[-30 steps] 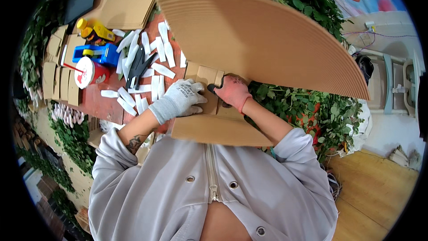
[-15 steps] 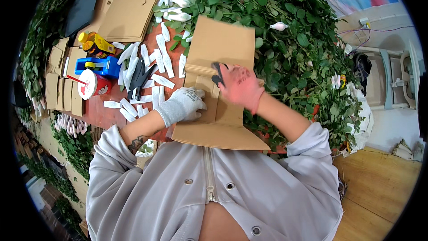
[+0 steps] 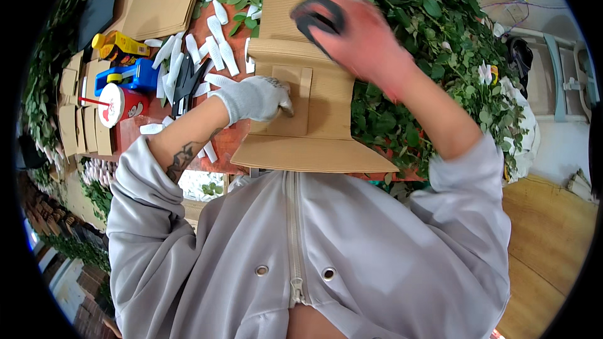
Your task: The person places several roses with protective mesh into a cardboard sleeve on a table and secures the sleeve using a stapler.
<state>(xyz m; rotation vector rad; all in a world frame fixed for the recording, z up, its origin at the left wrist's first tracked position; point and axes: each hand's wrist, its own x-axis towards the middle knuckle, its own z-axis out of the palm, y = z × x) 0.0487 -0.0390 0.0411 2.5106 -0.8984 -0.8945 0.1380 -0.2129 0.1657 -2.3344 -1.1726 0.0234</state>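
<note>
the cardboard piece [image 3: 314, 107] is laid flat on the worktable [image 3: 226, 141] just in front of the chest, its wide flap nearest the body and its narrow part running away toward twelve o'clock. it is judged light and fairly stiff, yet easily creased along its folds, and best gripped at an edge or pinned flat by a palm. the left hand [image 3: 254, 97], in a grey knit glove, is curled almost closed and pressed on the cardboard's left edge at about nine o'clock. further off, at one o'clock, the right hand [image 3: 352, 28], in a pink glove, is blurred above the far end; something dark shows at its fingers, and how far it is open cannot be told.
</note>
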